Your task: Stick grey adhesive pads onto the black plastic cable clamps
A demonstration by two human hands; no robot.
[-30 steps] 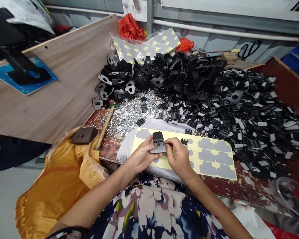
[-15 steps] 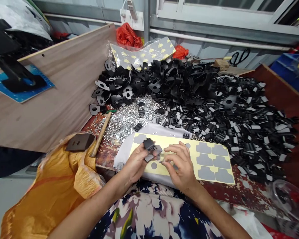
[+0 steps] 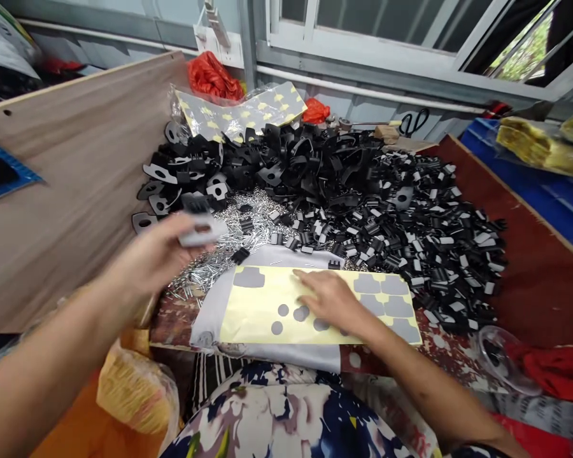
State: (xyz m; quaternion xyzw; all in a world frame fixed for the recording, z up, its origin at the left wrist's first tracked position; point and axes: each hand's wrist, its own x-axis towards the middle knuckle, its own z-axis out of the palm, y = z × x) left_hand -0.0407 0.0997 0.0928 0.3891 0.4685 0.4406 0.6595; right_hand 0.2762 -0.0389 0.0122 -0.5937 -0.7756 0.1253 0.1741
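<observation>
My left hand [image 3: 155,254] is raised over the left side of the bench, blurred by motion, and grips a small black plastic part with a grey pad [image 3: 199,222] on it. My right hand [image 3: 328,296] rests flat on a yellow backing sheet [image 3: 262,302], fingers stretched out, touching nothing else. Several grey adhesive pads [image 3: 384,296] and small grey dots [image 3: 291,315] remain on that sheet. Behind the sheet lies a heap of black plastic parts [image 3: 363,191] and a patch of small silver pins [image 3: 239,235].
A wooden board [image 3: 71,165] slopes along the left. A red-brown board [image 3: 530,254] edges the right side, with a blue crate [image 3: 530,184] beyond. Scissors [image 3: 413,121], red bags and a bagged pad sheet [image 3: 239,111] lie at the back. A clear plastic cup [image 3: 503,359] sits lower right.
My left hand has swung up and to the left with the padded black part. My right hand let go of it and dropped flat onto the yellow sheet. The view turned rightwards.
</observation>
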